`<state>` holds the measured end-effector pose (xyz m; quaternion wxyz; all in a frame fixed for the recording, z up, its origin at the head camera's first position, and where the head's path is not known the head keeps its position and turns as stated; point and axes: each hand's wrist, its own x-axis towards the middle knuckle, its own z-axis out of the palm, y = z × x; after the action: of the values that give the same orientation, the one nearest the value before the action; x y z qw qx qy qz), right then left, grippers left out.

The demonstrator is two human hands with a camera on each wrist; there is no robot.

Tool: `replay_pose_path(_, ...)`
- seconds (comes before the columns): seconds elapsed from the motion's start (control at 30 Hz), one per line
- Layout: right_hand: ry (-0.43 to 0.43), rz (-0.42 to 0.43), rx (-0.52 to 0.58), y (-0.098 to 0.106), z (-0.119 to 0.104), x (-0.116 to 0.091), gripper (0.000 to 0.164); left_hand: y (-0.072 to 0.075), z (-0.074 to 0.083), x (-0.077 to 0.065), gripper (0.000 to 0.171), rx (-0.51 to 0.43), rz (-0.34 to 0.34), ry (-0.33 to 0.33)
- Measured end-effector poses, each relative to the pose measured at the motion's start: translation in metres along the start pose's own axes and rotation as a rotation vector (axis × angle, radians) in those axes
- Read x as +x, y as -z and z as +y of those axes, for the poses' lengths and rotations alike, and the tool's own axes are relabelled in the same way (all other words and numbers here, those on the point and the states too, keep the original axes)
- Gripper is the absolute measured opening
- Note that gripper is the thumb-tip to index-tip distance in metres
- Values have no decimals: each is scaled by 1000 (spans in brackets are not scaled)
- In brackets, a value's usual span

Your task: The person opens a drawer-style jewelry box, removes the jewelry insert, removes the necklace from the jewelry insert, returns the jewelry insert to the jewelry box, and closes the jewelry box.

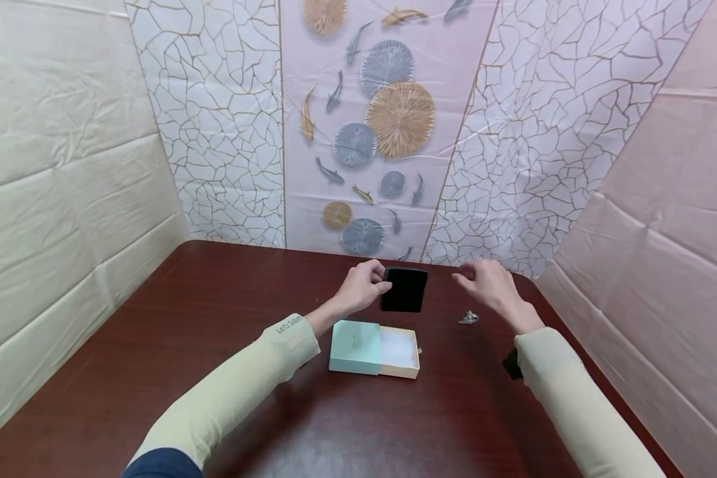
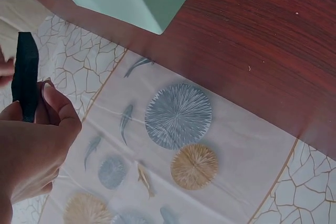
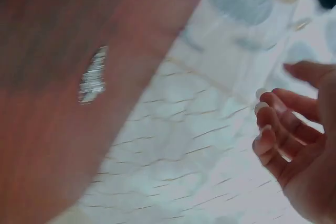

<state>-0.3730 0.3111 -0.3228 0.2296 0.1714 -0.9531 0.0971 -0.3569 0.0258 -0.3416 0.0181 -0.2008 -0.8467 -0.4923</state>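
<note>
A flat black square (image 1: 403, 290), perhaps a pouch or a pad, is held up above the table by my left hand (image 1: 361, 287), which pinches its left edge. The left wrist view catches the black piece (image 2: 26, 72) nearly edge-on between thumb and fingers. Off to its right, my right hand (image 1: 492, 285) hovers with loosely bent fingers and holds nothing. Below that hand lies a small silvery piece (image 1: 469, 318), maybe jewellery, blurred in the right wrist view. Nearer to me sits a mint-green box (image 1: 355, 348), its pale inner drawer (image 1: 398, 350) slid out to the right with white lining.
The dark red-brown table (image 1: 251, 411) carries the box and the silvery piece. A patterned cloth (image 1: 358, 146) with fish and round leaves hangs behind its far edge. Cream cloth walls (image 1: 54, 166) rise on the left and right.
</note>
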Motion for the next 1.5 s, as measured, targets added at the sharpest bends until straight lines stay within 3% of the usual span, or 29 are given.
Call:
replay_pose_path(0.2, 217, 90, -24, 6, -48, 4, 75, 2, -2, 3, 22, -17, 26, 34)
replay_pose_path(0.33, 361, 57, -99, 1, -70, 4, 95, 2, -5, 5, 24, -12, 42, 48)
replay_pose_path(0.53, 472, 15, -158, -7, -87, 3, 91, 5, -4, 6, 25, -83, 4, 63)
replay_pose_path(0.77, 474, -5, -183, -11, -92, 2, 90, 8, -4, 6, 19, -200, -27, 78)
replay_pose_path(0.87, 470, -19, -199, -12, -93, 0, 90, 9, -5, 4, 20, -190, -44, 72)
replay_pose_path(1.0, 455, -76, -178, -13, -94, -5, 89, 11, -13, 1, 29, -91, -100, 20)
replay_pose_path(1.1, 438, -153, -146, -13, -94, -11, 86, 13, -21, -1, 47, 1, -176, 0)
replay_pose_path(1.2, 422, -235, -114, -13, -93, -15, 81, 17, -25, -6, 59, 140, -301, 16)
replay_pose_path(1.37, 389, -395, -88, -11, -97, -19, 74, 24, -23, -17, 64, 501, -568, 37)
replay_pose_path(1.5, 334, -537, -81, -12, -103, -22, 72, 23, -22, -27, 83, 669, -674, 69)
